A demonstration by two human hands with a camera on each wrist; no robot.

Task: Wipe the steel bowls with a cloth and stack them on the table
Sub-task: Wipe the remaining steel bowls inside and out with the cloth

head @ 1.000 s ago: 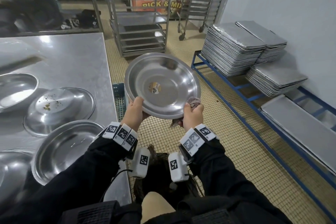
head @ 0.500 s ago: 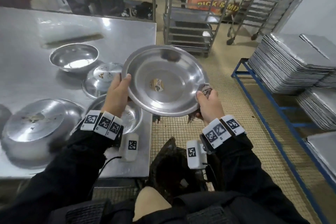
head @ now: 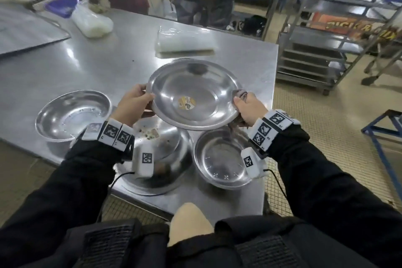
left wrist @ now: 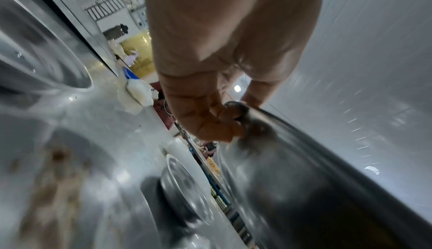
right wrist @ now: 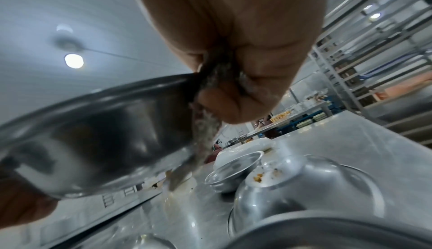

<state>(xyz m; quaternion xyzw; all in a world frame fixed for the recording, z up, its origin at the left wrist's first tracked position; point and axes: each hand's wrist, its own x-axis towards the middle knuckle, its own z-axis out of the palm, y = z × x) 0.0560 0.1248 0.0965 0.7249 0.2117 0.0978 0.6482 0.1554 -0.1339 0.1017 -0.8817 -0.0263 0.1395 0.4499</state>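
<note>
Both arms forward: left hand [head: 132, 104] grips bowl [head: 193, 95] rim, right hand [head: 250, 107] pinches opposite rim plus cloth [right wrist: 208, 123], bowl tilted above table [head: 97, 65].

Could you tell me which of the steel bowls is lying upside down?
The crumb-flecked bowl under the held bowl; the other two on the table sit open side up.

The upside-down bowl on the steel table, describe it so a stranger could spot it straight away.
On the steel table, look at the near edge, just under the wide bowl held in both hands. The upside-down bowl sits between two upright bowls; it alone shows its flat base, speckled with food crumbs.
</note>
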